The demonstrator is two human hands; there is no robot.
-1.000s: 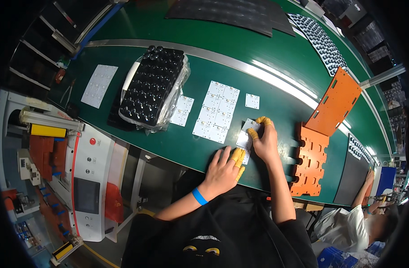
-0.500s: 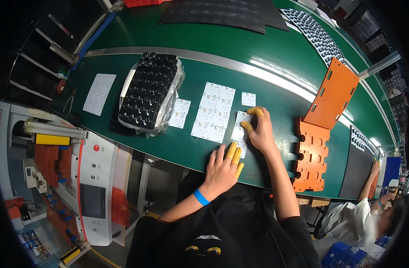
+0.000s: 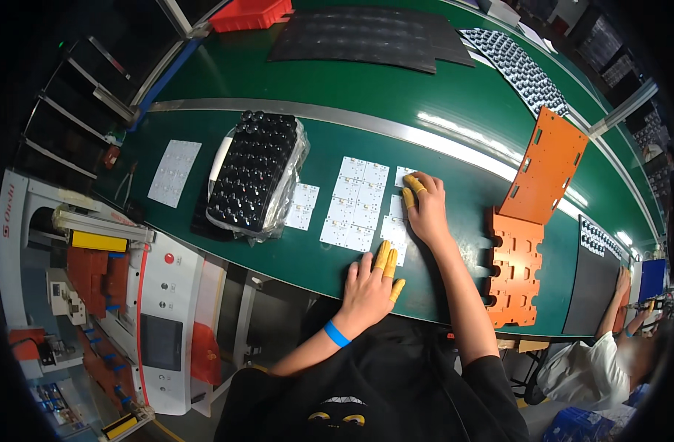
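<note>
Though Light by the Look of It, Best Held by the Edges

While reading the dial from the short column of white circuit boards [image 3: 395,229], with twelve at the far side, start at seven o'clock. Find there the left hand [image 3: 368,296], loosely spread, with no visible grasp on anything and with yellow finger covers [image 3: 383,255] at the column's lower end. At two, find the right hand [image 3: 426,214], half open, with thumb and forefinger parted near the gap between the column's top and a lone white board [image 3: 402,172] at twelve. Cannot tell whether pressing or merely touching; see nothing raised off the green table [image 3: 466,191].

Expect little weight and a thin, stiff body, probably smooth-faced and awkward to pick up while lying flush. Treat as fragile: avoid bending, and avoid rubbing the small marks or parts on the upper faces. Take hold by opposite side edges, or nudge along with covered fingertips.

Between three and four, note the orange slotted rack [image 3: 515,258], with a leaning orange plate [image 3: 547,166] at two. At ten, just beside the column, note a larger white board panel [image 3: 355,202]; farther out, between nine and ten, a black tray of dark domed parts [image 3: 256,173]. Farthest, see black sheets [image 3: 359,37] just short of twelve and a red bin [image 3: 250,15] at eleven.
</note>
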